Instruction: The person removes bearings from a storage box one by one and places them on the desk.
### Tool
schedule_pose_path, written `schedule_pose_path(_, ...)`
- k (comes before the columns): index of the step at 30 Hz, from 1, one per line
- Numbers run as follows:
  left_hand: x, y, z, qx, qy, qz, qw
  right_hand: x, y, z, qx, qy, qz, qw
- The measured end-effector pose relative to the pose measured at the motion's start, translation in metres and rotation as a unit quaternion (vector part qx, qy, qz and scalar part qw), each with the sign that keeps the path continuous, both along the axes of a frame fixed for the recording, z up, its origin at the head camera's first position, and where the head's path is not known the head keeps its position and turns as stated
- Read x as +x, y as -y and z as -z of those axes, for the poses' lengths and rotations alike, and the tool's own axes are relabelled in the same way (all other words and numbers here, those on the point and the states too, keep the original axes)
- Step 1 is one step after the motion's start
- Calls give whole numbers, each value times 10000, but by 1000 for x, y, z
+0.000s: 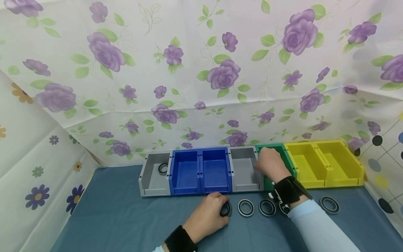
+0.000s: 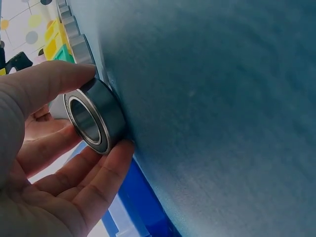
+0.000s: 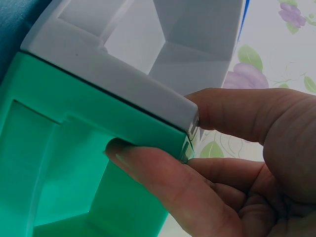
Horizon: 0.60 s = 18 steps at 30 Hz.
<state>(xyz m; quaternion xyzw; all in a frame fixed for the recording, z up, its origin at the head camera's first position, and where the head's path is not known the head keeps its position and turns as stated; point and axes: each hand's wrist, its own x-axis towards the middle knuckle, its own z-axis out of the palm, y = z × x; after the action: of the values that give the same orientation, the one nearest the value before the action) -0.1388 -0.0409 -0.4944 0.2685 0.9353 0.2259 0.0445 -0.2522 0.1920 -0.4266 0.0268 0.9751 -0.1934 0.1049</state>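
Note:
In the head view my left hand (image 1: 206, 215) is at the front of the bin row, holding a ball bearing (image 1: 228, 209) by its rim. The left wrist view shows thumb and fingers around this steel bearing (image 2: 112, 111), its edge close to the blue cloth; contact there is hard to tell. My right hand (image 1: 271, 163) reaches over the green bin (image 1: 288, 159). In the right wrist view, fingers of that hand pinch the adjoining walls of the green bin (image 3: 106, 111) and a grey bin (image 3: 123, 81). One digit is inside the green bin, another against the grey wall.
Several more bearings lie on the cloth, including one (image 1: 240, 208), another (image 1: 261, 208) and a far-right one (image 1: 322, 203); the right wrist partly covers one. Two blue bins (image 1: 185, 192), two yellow bins (image 1: 310, 183) and a left grey bin (image 1: 154, 192) holding a bearing (image 1: 160, 169) complete the row.

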Motion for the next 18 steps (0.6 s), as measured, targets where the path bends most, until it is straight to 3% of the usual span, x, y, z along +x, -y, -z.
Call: schedule_pose_path(18, -1, -2, -2, -339, -221, -23, 9992, 1, 0, -1, -48, 28, -7, 10000)
